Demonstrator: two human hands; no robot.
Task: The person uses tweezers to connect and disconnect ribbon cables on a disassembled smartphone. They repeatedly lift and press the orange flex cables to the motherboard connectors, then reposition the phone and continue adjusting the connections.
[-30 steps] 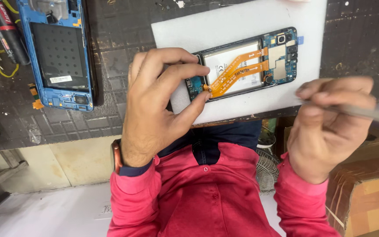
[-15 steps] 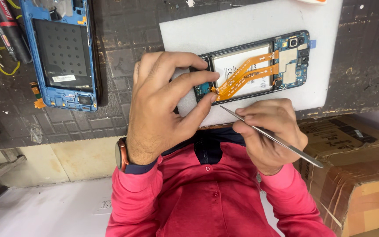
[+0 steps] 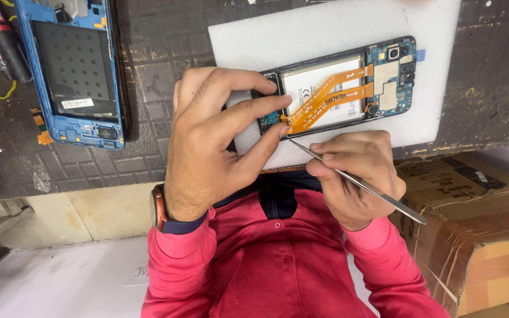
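An opened blue phone [image 3: 384,76] lies on a white foam pad [image 3: 325,29], its white battery crossed by two orange flex cables [image 3: 325,97]. My left hand [image 3: 207,147], with a watch on the wrist, pinches the phone's left end, fingertips on the small board there. My right hand [image 3: 354,176] sits just below the phone and holds thin metal tweezers [image 3: 378,194]. Their tip points at the phone's lower left edge, close to my left fingertip.
A second blue phone frame [image 3: 75,70] lies at the left on the dark tiled mat [image 3: 148,159], with yellow wires and a pen-like tool beside it. A taped cardboard box [image 3: 478,235] stands at the lower right. My red shirt fills the bottom.
My right hand has come in from the right with the tweezers and now rests under the phone, tip near its left end. My left hand keeps its hold.
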